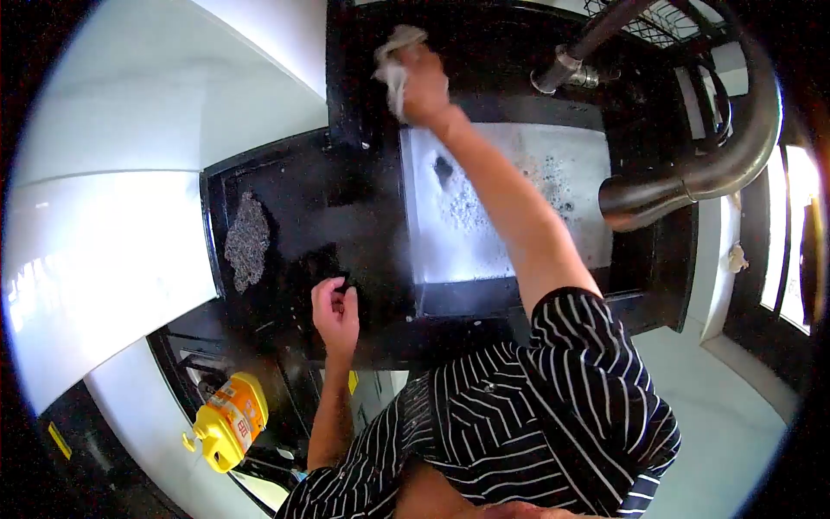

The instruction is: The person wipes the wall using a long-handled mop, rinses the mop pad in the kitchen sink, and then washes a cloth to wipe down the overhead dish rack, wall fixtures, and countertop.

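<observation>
My right hand [425, 86] reaches across to the back of the black countertop [346, 208]. It is closed on a crumpled whitish cloth [395, 82], which lies against the dark surface. My left hand [335, 316] is over the counter's front edge, its fingers loosely curled and apart, with nothing visible in them. Under my right forearm lies a sink filled with foamy, whitish water [467, 246]. A speckled grey, flat rag-like piece [248, 242] rests on the counter's left part, beyond my left hand.
A large curved metal faucet [674, 195] juts over the sink's right side. Behind it is a smaller metal fitting [566, 73] and a black wire rack [657, 22]. A yellow jug with an orange label [229, 424] stands below, at lower left. White wall panels border the counter's left.
</observation>
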Action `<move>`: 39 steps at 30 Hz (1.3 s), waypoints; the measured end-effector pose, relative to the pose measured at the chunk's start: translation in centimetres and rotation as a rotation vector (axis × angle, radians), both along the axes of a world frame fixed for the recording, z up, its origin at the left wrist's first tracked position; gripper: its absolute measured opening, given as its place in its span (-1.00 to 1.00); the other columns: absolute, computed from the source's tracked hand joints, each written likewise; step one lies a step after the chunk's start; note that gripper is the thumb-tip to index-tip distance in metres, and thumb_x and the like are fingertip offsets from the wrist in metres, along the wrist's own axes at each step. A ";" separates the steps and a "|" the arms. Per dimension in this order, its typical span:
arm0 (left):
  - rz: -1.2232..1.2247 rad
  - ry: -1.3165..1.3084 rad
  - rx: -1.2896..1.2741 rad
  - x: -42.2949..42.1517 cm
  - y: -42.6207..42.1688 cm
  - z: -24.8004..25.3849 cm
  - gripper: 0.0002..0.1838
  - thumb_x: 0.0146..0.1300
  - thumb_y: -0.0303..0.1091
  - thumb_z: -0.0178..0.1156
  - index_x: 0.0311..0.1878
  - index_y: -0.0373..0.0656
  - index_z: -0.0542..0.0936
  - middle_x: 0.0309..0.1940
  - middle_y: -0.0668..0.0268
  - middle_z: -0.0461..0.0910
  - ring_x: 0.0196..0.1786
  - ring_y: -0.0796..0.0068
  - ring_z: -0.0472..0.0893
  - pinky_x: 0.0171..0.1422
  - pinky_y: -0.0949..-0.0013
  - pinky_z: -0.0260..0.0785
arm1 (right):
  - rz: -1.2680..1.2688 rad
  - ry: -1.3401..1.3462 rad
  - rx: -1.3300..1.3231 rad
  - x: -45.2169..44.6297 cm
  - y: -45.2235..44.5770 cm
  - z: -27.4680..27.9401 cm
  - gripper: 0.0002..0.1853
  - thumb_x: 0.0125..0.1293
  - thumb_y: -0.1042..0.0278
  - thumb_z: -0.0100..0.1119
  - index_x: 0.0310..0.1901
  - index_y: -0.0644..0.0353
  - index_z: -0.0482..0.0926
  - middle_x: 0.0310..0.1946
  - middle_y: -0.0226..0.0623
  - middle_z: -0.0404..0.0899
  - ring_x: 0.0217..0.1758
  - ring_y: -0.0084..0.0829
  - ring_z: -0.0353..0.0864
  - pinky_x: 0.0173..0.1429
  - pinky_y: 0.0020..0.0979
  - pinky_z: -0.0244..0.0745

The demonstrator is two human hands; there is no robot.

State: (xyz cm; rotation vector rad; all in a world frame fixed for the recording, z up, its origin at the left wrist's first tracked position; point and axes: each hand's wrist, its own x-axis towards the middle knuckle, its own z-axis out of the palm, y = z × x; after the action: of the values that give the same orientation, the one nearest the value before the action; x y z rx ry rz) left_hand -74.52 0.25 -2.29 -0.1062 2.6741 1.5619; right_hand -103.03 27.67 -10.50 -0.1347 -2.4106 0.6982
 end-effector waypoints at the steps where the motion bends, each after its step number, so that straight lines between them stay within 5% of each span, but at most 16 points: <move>1: -0.006 0.017 -0.008 -0.1 0.0 0.0 -0.79 0.14 -0.55 0.19 -0.13 -0.23 0.49 -0.15 0.32 0.43 -0.42 0.70 0.40 -0.42 0.64 0.27 | 0.020 0.034 -0.004 0.9 -1.8 -0.2 -0.69 0.06 0.39 0.08 -0.09 0.06 0.52 -0.05 -0.22 0.47 -0.03 0.03 0.36 -0.01 -0.08 0.36; 2: -0.011 0.037 -0.014 -0.2 0.0 0.0 -0.79 0.14 -0.55 0.19 -0.13 -0.23 0.49 -0.15 0.32 0.43 -0.43 0.70 0.40 -0.43 0.64 0.27 | 0.231 0.006 0.233 2.6 -1.4 0.0 -0.61 -0.02 0.33 0.17 -0.08 0.13 0.47 -0.05 -0.16 0.44 -0.09 -0.11 0.42 -0.09 -0.14 0.39; 5: -0.026 0.095 -0.041 -0.4 0.1 0.1 -0.78 0.13 -0.53 0.21 -0.13 -0.23 0.50 -0.15 0.32 0.43 -0.45 0.69 0.41 -0.44 0.62 0.28 | 0.427 0.012 -0.114 6.2 -0.8 -1.0 -0.70 -0.06 0.42 0.16 -0.20 0.14 0.49 -0.16 -0.17 0.48 -0.21 -0.11 0.42 -0.11 -0.14 0.36; 7: -0.036 0.107 -0.042 -0.4 0.0 -0.1 -0.78 0.13 -0.53 0.21 -0.14 -0.23 0.50 -0.14 0.32 0.43 -0.45 0.68 0.41 -0.44 0.62 0.28 | 0.268 -0.150 0.071 7.7 1.4 -0.4 -0.74 -0.04 0.46 0.15 -0.23 0.15 0.52 -0.18 -0.21 0.48 -0.20 -0.11 0.42 -0.12 -0.14 0.37; 8: -0.033 0.107 -0.041 -0.5 0.0 -0.3 -0.79 0.12 -0.52 0.22 -0.14 -0.23 0.50 -0.14 0.32 0.43 -0.45 0.68 0.41 -0.43 0.62 0.28 | 0.034 -0.344 0.443 8.2 3.2 2.0 -0.76 -0.01 0.47 0.14 -0.22 0.17 0.54 -0.17 -0.23 0.48 -0.18 -0.11 0.43 -0.11 -0.15 0.38; 10: -0.013 0.087 -0.040 -0.1 -0.3 -0.4 -0.79 0.12 -0.52 0.22 -0.14 -0.23 0.51 -0.14 0.32 0.44 -0.44 0.67 0.41 -0.43 0.62 0.29 | -0.397 -0.135 0.307 7.6 5.6 3.1 -0.76 0.05 0.44 0.12 -0.20 0.18 0.58 -0.12 -0.26 0.47 -0.16 -0.12 0.43 -0.06 -0.16 0.40; 15: -0.057 0.155 -0.089 -0.7 0.1 0.1 -0.77 0.11 -0.53 0.22 -0.14 -0.22 0.51 -0.15 0.31 0.45 -0.45 0.65 0.41 -0.42 0.60 0.30 | -0.279 -0.505 0.219 2.4 2.3 1.2 -0.70 -0.06 0.43 0.14 -0.20 0.13 0.61 0.02 -0.23 0.43 0.08 -0.06 0.38 -0.02 -0.14 0.47; 16: -0.051 0.127 -0.075 -0.6 0.1 0.1 -0.77 0.11 -0.53 0.22 -0.13 -0.22 0.51 -0.16 0.31 0.45 -0.45 0.65 0.41 -0.42 0.60 0.30 | -0.095 -0.730 0.345 1.8 -0.2 2.4 -0.73 -0.02 0.36 0.13 -0.22 0.15 0.62 0.04 -0.26 0.42 0.12 -0.06 0.36 0.01 -0.13 0.46; 17: -0.043 0.105 -0.060 -0.6 0.1 0.0 -0.77 0.11 -0.53 0.22 -0.13 -0.22 0.52 -0.17 0.31 0.45 -0.45 0.65 0.41 -0.43 0.60 0.30 | -0.025 -0.514 0.344 2.7 -2.9 3.6 -0.75 -0.01 0.33 0.13 -0.27 0.19 0.63 0.05 -0.29 0.42 0.12 -0.05 0.36 0.00 -0.14 0.47; 20: -0.039 0.091 -0.084 -0.4 -0.2 -0.1 -0.77 0.11 -0.54 0.22 -0.13 -0.22 0.52 -0.18 0.31 0.45 -0.46 0.65 0.40 -0.44 0.61 0.29 | 0.173 -0.435 0.323 3.4 -0.5 4.6 -0.76 -0.03 0.40 0.14 -0.26 0.19 0.61 0.01 -0.26 0.44 0.07 0.01 0.38 -0.01 -0.20 0.48; 23: -0.060 0.136 -0.088 -1.1 0.4 -0.2 -0.78 0.11 -0.54 0.22 -0.14 -0.21 0.53 -0.19 0.31 0.46 -0.48 0.66 0.39 -0.45 0.61 0.28 | 0.272 -0.634 0.277 4.6 2.4 6.2 -0.68 -0.05 0.44 0.13 -0.16 0.11 0.59 -0.01 -0.25 0.45 0.05 -0.01 0.40 0.02 -0.19 0.47; 27: -0.027 0.098 -0.058 -0.9 0.2 -0.5 -0.79 0.10 -0.55 0.22 -0.15 -0.21 0.54 -0.21 0.31 0.46 -0.51 0.66 0.38 -0.46 0.62 0.27 | 0.232 -0.450 0.174 3.4 3.2 4.8 -0.54 -0.01 0.45 0.05 0.03 0.08 0.50 0.10 -0.20 0.41 0.12 -0.03 0.40 0.11 -0.17 0.42; 33: -0.041 0.083 -0.148 -0.9 0.9 -0.3 -0.77 0.08 -0.54 0.23 -0.16 -0.20 0.55 -0.24 0.31 0.46 -0.51 0.65 0.38 -0.46 0.59 0.27 | 0.125 -0.475 0.085 1.8 -1.7 4.5 -0.60 -0.01 0.43 0.02 -0.05 0.17 0.49 0.04 -0.10 0.46 -0.08 0.02 0.53 -0.02 -0.16 0.50; 36: -0.038 0.123 -0.156 -1.1 0.7 -0.7 -0.78 0.08 -0.51 0.23 -0.16 -0.19 0.55 -0.25 0.31 0.46 -0.53 0.65 0.38 -0.46 0.58 0.27 | 0.300 -0.728 0.120 3.2 -0.2 7.4 -0.75 0.00 0.25 0.21 -0.25 0.08 0.62 -0.06 -0.08 0.52 -0.03 -0.08 0.55 -0.02 -0.20 0.52; 39: -0.053 0.135 -0.144 -1.1 0.6 -0.6 -0.79 0.09 -0.49 0.24 -0.17 -0.20 0.55 -0.24 0.30 0.46 -0.54 0.64 0.39 -0.47 0.59 0.27 | 0.176 -0.713 0.059 4.8 1.4 7.9 -0.64 0.02 0.28 0.19 -0.09 0.09 0.55 0.05 0.01 0.39 -0.01 0.01 0.52 0.01 -0.18 0.51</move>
State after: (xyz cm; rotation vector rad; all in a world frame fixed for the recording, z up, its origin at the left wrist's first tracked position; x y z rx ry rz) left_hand -75.60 0.81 -2.86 0.0676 2.8646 1.4092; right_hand -98.27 29.07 -2.63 -0.1700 -3.1523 0.7441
